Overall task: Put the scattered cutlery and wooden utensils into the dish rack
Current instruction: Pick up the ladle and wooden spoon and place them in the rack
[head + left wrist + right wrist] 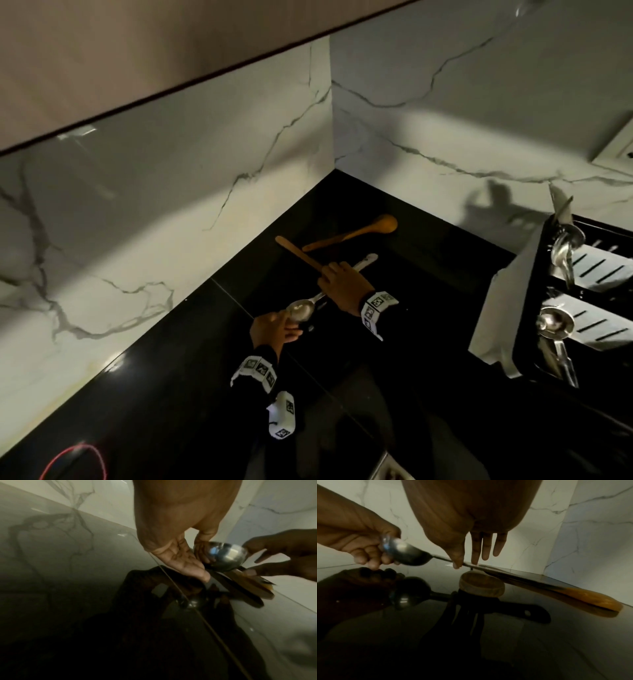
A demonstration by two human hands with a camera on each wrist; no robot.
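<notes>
A steel ladle lies across the black counter. My left hand grips its bowl, thumb on one side and curled fingers on the other. My right hand hovers over the ladle's handle with straight fingers, thumb and forefinger tips touching it. Under that hand runs a wooden spatula, its flat end pointing at the corner. A wooden spoon lies beyond it near the wall. The black dish rack stands at the right.
Steel utensils stand in the rack, which sits on a white cloth. Marble walls close the corner behind the utensils. A hob's red ring glows at the near left. A wall socket sits above the rack.
</notes>
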